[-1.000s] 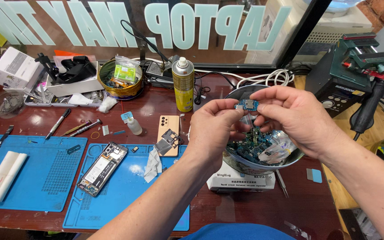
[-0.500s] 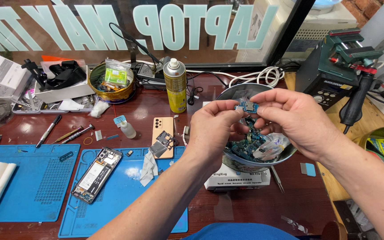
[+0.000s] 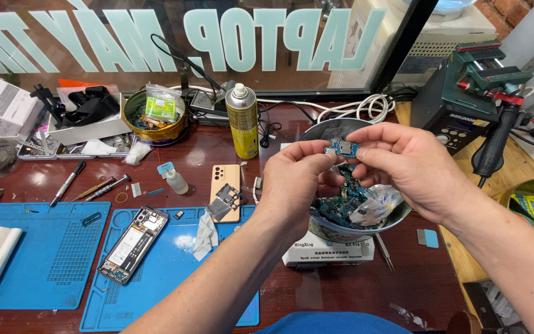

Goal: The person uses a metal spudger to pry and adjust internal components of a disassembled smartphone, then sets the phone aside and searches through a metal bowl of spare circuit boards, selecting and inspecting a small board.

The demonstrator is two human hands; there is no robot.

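Observation:
My left hand (image 3: 295, 182) and my right hand (image 3: 406, 167) together pinch a small blue circuit board (image 3: 341, 148), held up between the fingertips of both. Right below the hands stands a metal bowl (image 3: 397, 218) filled with several blue-green circuit boards and small plastic bags. The bowl rests on a white box (image 3: 322, 252). An opened phone (image 3: 133, 244) lies on a blue work mat (image 3: 168, 278) to the left, well away from both hands.
A yellow spray can (image 3: 243, 122), a peach phone back cover (image 3: 225, 185) and a small dropper bottle (image 3: 174, 180) stand behind the mat. Another blue mat (image 3: 38, 260) lies far left. A round tin (image 3: 154, 117), tools and a soldering station (image 3: 465, 105) border the table.
The view has shifted slightly to the left and down. Both hands stay together over the bowl, holding the small board in the same way.

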